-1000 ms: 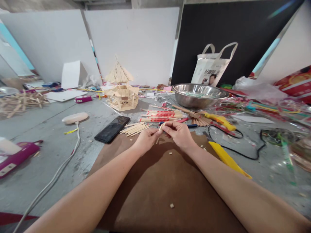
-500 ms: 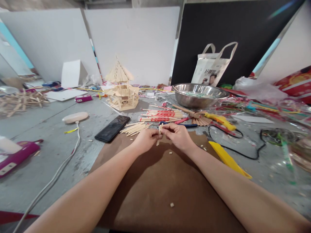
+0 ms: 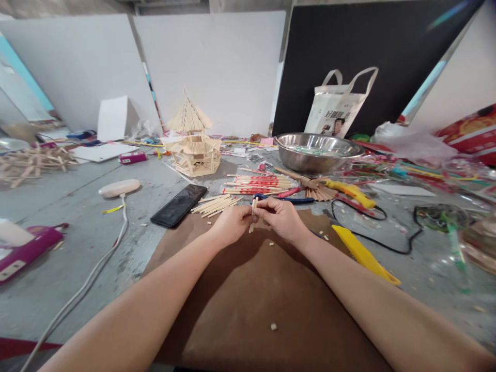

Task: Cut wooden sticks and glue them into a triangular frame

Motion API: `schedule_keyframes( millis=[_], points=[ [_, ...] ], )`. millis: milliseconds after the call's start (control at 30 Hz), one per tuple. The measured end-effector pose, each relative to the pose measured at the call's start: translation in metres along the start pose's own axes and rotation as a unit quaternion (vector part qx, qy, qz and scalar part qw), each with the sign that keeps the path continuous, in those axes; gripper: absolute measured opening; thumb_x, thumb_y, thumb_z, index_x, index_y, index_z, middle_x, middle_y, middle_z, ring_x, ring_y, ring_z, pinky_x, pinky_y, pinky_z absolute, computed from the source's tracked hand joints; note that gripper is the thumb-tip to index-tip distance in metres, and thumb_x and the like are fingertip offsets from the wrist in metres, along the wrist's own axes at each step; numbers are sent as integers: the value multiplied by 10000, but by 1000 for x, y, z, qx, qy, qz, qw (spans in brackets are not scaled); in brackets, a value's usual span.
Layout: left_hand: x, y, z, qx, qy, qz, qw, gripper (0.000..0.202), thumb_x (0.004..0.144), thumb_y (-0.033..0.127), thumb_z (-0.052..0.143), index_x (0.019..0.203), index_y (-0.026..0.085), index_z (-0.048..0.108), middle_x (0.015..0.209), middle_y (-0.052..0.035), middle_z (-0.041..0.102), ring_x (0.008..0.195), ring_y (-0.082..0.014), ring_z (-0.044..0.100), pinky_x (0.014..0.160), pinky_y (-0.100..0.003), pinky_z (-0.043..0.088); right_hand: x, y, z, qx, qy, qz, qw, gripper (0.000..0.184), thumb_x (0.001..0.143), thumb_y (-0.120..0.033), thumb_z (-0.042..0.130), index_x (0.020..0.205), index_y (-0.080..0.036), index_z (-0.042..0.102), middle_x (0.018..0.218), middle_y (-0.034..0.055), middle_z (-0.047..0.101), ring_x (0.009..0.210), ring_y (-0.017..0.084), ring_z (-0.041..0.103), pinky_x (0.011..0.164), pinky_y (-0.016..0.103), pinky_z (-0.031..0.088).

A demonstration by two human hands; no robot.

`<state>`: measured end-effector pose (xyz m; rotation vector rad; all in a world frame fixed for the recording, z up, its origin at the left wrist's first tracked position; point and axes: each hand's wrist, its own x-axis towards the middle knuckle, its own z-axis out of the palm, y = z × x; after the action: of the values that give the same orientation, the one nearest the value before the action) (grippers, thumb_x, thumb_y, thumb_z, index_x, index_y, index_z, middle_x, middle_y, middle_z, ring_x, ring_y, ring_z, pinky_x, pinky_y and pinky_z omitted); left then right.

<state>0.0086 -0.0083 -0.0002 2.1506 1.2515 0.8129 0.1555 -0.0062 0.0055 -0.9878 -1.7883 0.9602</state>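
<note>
My left hand [image 3: 234, 223] and my right hand [image 3: 282, 218] meet above the far part of a brown paper sheet [image 3: 248, 299]. Between their fingertips, short pale wooden sticks [image 3: 254, 203] stand roughly upright, side by side. Both hands pinch these sticks; exactly how many there are is hard to make out. Just beyond my left hand lies a loose pile of cut wooden sticks [image 3: 215, 205]. Behind it are chopsticks in red-printed wrappers [image 3: 258, 183]. Small wooden offcuts [image 3: 274, 326] are scattered over the paper.
A pagoda model [image 3: 194, 150] made of sticks stands at the back, near a black phone [image 3: 179, 205]. On the right are a steel basin [image 3: 320, 152], a yellow glue gun [image 3: 351, 192] with a black cord, and a yellow saw-edged tool [image 3: 364, 253]. A white cable [image 3: 104, 258] runs along the left.
My right fingers have shifted slightly against the sticks, and the sticks sit a touch further left. Otherwise the hands keep nearly the same pose.
</note>
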Motion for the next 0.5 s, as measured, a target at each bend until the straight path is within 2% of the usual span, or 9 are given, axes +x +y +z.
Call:
schedule_keyframes(
  millis=[67,133,267,333,400,500],
  points=[
    [1,-2,1,-41,-3,-19,999,213,710,287,446,608,133,552,542,20,543,518,-89,481,506,-191,369,0,1,1,9,-13,6,1000,186,695,-269,510,785,-129,595,575,-17,540,439,54,416,433,185,342],
    [3,-3,2,-130,-13,-51,990,195,700,292,469,634,126,544,568,13,550,528,-94,503,515,-202,407,1,4,1,17,-7,17,1000,207,708,-276,491,830,-133,578,585,-15,540,443,58,430,435,189,356],
    [5,-3,1,-337,-6,-113,935,182,679,301,526,700,120,528,594,13,563,560,-103,546,573,-249,468,3,12,-1,-6,30,21,999,212,724,-267,461,880,-148,541,631,-13,540,430,62,445,442,207,388],
    [5,-3,0,-394,1,-129,910,199,661,307,561,701,115,526,601,11,575,549,-100,552,580,-258,476,4,14,-3,-56,39,-13,998,197,723,-229,457,885,-157,542,706,5,563,477,73,475,488,223,413],
    [4,-4,-1,-426,2,-142,893,216,643,311,588,691,109,529,613,1,592,541,-99,555,580,-260,477,3,14,-5,-122,40,-76,989,196,722,-180,451,888,-168,555,772,20,575,592,98,515,576,242,432],
    [4,-4,-2,-455,-1,-153,877,223,630,305,610,694,102,542,613,-8,605,543,-100,561,593,-266,479,1,14,-7,-221,15,-175,959,262,727,-111,421,929,-196,565,853,34,571,782,127,522,710,261,418]
  ],
)
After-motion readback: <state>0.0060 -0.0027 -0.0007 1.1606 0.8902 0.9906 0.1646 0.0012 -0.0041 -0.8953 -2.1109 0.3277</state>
